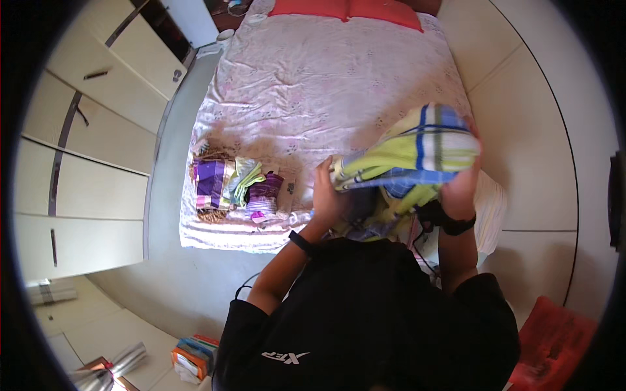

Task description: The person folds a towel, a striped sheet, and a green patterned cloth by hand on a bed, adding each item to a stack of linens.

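Above the near right part of the bed, a bundled checked cloth [427, 140] in lime green, blue and white is held up between both hands. My left hand [326, 192] is closed on its left end. At the right end, my right hand [462, 191] grips it, the fingers partly hidden behind the folds. Some blur lies on the cloth's right side. Beneath it are more crumpled fabrics, mostly covered. To the left on the bed lie a folded purple checked cloth [210, 179], a light green and white cloth [244, 178] and a purple striped cloth [265, 194].
The bed [332, 72] has a pale flowered sheet, with red pillows [385, 12] at its far end. Cream cabinets [98, 179] line the left side. A red bag [548, 345] is at the lower right, and a cluster of colourful boxes [193, 357] at the lower left.
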A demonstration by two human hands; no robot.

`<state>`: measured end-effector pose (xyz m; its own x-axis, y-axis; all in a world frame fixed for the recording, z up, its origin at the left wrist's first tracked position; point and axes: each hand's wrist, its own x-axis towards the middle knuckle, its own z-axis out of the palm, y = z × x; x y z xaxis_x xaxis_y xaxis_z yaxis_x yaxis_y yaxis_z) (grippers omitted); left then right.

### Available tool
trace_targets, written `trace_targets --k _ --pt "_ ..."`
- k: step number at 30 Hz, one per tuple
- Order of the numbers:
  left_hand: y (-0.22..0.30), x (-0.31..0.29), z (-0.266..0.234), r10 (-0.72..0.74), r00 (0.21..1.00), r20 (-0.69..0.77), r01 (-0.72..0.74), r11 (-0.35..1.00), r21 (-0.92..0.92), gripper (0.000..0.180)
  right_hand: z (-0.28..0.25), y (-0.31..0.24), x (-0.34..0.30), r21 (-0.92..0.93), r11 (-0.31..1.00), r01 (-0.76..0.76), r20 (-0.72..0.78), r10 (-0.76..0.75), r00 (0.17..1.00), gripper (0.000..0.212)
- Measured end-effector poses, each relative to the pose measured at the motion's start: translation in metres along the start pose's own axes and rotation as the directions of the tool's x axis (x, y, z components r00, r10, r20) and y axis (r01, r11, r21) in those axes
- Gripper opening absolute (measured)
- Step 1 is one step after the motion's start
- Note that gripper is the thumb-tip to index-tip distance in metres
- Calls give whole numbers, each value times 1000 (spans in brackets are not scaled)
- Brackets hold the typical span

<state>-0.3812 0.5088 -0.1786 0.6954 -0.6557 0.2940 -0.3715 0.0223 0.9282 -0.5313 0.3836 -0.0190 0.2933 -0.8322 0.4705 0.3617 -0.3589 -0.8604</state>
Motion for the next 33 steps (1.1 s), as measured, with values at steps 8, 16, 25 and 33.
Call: trace_targets --k 8,16,25,33 --pt "-76 32 -20 -134 898 418 68 983 169 22 -49 40 98 -385 923 -6 200 89 976 38" --pt "-15 54 -25 -524 691 498 686 692 -223 22 -33 149 -46 -841 532 98 524 753 398 47" --pt "64 68 -46 -299 617 728 689 651 -317 31 -66 155 -136 -759 527 -381 400 840 366 64" --pt "154 106 -45 94 885 455 267 699 -663 31 -47 153 -110 -328 875 -356 600 484 637 72"
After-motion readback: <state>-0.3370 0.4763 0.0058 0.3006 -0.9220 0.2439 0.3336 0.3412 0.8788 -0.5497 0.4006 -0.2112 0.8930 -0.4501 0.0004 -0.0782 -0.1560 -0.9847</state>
